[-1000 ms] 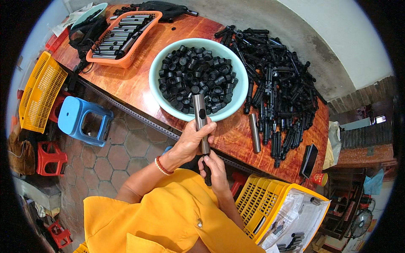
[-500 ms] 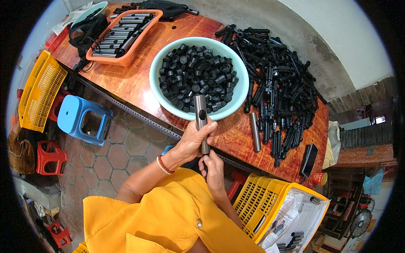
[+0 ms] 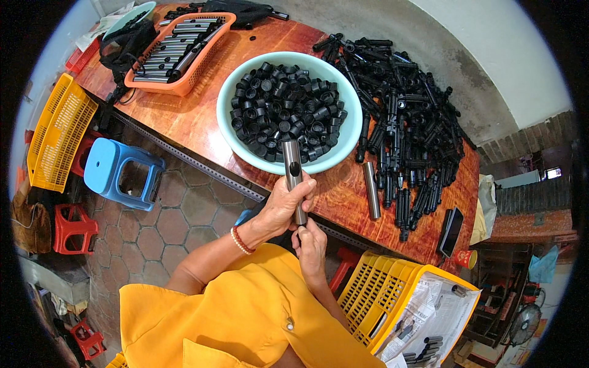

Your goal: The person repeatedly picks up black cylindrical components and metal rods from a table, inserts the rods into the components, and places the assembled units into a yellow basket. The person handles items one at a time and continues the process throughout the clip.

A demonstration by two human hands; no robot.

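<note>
My left hand is wrapped round a grey metal tube that has an oval hole in its side. The tube tilts upward, with its far end over the near rim of a pale green basin. Black plastic caps fill the basin. At the tube's lower end my right hand is closed, fingertips pinched together against it. A dark bit shows there, but the fingers hide what it is. A second metal tube lies on the wooden table, right of my hands.
Black tubular parts are heaped at the right, near a phone. An orange basket of metal tubes stands at the far left. Beside me, a yellow crate holds newspaper and short pieces. A blue stool is on the floor.
Both hands and the tube stay almost where they were, with only a very slight shift. The tube is turned a little, so its side hole sits slightly more to the right.
</note>
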